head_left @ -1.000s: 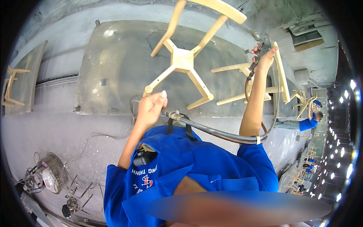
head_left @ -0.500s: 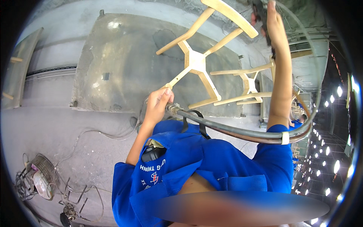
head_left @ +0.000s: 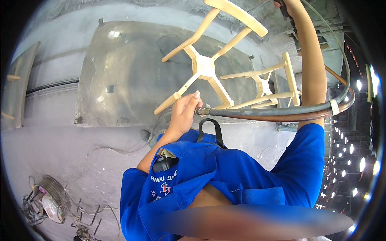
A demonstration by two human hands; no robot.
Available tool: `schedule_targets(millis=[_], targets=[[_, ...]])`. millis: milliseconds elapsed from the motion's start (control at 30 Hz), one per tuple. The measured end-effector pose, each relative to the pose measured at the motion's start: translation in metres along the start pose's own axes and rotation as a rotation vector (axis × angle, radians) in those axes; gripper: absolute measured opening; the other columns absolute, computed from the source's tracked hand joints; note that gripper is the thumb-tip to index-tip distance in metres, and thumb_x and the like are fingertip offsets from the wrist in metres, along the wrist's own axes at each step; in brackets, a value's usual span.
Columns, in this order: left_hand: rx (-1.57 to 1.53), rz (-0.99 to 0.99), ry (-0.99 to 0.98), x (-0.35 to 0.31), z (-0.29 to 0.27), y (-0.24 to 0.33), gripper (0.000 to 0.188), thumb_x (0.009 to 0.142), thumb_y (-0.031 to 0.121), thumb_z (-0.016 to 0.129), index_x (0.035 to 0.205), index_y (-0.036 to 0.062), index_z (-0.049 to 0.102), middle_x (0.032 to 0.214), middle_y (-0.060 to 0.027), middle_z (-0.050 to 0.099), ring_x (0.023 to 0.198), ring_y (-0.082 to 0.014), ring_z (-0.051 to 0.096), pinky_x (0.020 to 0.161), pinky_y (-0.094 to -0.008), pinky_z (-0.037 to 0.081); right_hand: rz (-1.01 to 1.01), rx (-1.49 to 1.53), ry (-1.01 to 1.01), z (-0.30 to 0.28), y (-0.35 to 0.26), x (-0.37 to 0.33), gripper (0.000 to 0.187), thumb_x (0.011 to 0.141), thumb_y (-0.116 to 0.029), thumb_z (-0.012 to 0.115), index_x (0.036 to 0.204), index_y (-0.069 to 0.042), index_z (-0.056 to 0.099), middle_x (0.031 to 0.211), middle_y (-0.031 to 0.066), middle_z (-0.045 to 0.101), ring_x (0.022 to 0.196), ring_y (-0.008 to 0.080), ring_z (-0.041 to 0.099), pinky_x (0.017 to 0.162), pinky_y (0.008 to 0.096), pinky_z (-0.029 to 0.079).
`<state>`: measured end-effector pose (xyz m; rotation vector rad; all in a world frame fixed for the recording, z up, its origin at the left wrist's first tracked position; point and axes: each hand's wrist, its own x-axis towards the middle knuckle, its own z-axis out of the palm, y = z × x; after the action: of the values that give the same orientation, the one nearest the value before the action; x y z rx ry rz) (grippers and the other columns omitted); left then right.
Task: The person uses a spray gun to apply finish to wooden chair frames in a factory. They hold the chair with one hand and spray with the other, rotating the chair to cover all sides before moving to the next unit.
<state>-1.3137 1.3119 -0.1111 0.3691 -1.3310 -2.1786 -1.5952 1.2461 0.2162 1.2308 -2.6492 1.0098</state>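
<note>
My left hand [head_left: 185,111] is closed around the end of a pair of hoses [head_left: 277,113], one grey and one brown, near a taped fitting. Just beyond it a pale wooden chair frame [head_left: 204,66] without a seat stands on a grey board, one leg ending by my fingers. My right arm stretches far forward along the right side. At the top edge my right hand [head_left: 290,5] grips a dark spray gun [head_left: 287,13], mostly cut off by the picture's edge. A thin hose loops down from there.
A second pale chair frame [head_left: 263,86] stands to the right. The grey board [head_left: 120,72] lies below the first one. Another panel [head_left: 24,88] with wooden pieces is at far left. A wire basket [head_left: 54,197] and loose cables lie on the floor at lower left.
My left hand has moved right, away from the chair leg's end, with the hoses. My right hand has gone farther up, partly out of the picture. The hoses have swung forward.
</note>
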Motion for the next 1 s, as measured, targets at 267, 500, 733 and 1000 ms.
schedule_targets(millis=[267, 500, 733, 1000], targets=[[0.103, -0.125, -0.035, 0.014, 0.045, -0.02, 0.051, 0.105, 0.043, 0.051, 0.075, 0.0016, 0.058, 0.066, 0.0024, 0.049, 0.064, -0.0071, 0.043, 0.059, -0.0265, 0.035, 0.252, 0.14, 0.203, -0.136, 0.19, 0.04, 0.075, 0.093, -0.079, 0.039, 0.087, -0.009, 0.066, 0.061, 0.004, 0.06, 0.046, 0.0131, 0.054, 0.039, 0.0272, 0.036], [0.147, -0.177, -0.095, 0.033, 0.118, -0.059, 0.051, 0.105, 0.041, 0.05, 0.073, 0.003, 0.058, 0.065, 0.0029, 0.046, 0.064, -0.0067, 0.042, 0.058, -0.0261, 0.033, 0.316, 0.52, 0.07, -0.254, 0.41, 0.002, 0.073, 0.094, -0.076, 0.041, 0.08, -0.007, 0.062, 0.061, 0.0048, 0.058, 0.042, 0.0124, 0.047, 0.038, 0.0267, 0.033], [0.397, -0.169, -0.106, 0.041, 0.182, -0.093, 0.051, 0.106, 0.04, 0.049, 0.069, 0.005, 0.055, 0.063, 0.0046, 0.045, 0.062, -0.0058, 0.039, 0.055, -0.0265, 0.028, 0.228, 1.031, 0.38, -0.151, 0.446, -0.137, 0.087, 0.098, -0.076, 0.017, 0.102, -0.003, 0.063, 0.07, 0.0051, 0.062, 0.068, 0.017, 0.064, 0.047, 0.0262, 0.037], [0.677, -0.29, -0.078, 0.041, 0.248, -0.137, 0.05, 0.104, 0.042, 0.052, 0.073, 0.0038, 0.062, 0.066, 0.0033, 0.051, 0.066, -0.008, 0.045, 0.06, -0.0268, 0.035, 0.74, 1.181, 0.345, -0.061, 0.591, -0.245, 0.084, 0.095, -0.081, 0.021, 0.1, -0.008, 0.063, 0.07, 0.0025, 0.062, 0.06, 0.015, 0.063, 0.043, 0.0246, 0.032]])
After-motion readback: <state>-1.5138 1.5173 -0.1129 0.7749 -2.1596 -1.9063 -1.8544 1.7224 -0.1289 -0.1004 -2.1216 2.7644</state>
